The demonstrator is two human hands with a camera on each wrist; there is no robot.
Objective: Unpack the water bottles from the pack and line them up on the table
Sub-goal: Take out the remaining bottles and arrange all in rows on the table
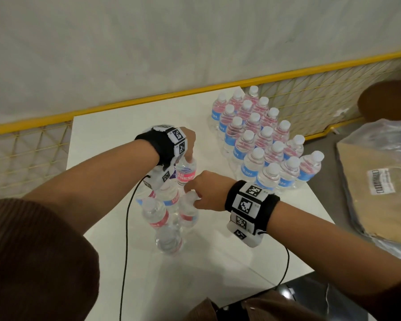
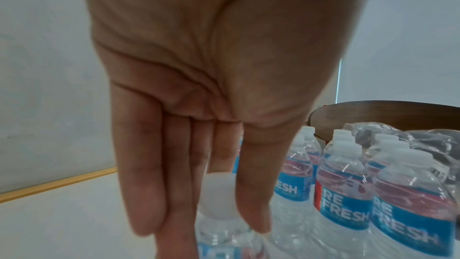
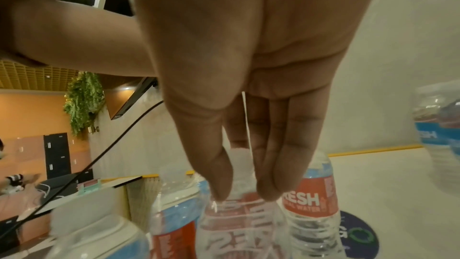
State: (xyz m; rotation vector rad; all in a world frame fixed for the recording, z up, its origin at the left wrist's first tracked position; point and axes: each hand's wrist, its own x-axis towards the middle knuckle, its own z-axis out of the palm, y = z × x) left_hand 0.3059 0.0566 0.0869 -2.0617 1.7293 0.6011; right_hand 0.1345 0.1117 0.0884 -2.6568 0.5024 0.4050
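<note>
Both hands are pinching bottle tops from above: the left hand (image 1: 187, 144) is holding the cap of the far bottle (image 1: 186, 172), the right hand (image 1: 205, 193) the neck of a nearer bottle (image 1: 188, 210). Top grips probably suit the crowded near cluster (image 1: 166, 218). Across the white table (image 1: 116, 135), the ranked bottles (image 1: 262, 140) are standing in tidy rows, leaving room alongside.

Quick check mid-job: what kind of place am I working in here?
Probably an indoor shared space, an office lounge or demo area rather than a home: a white table against a yellow-railed mesh partition, a wall screen and dark lockers beyond.
</note>
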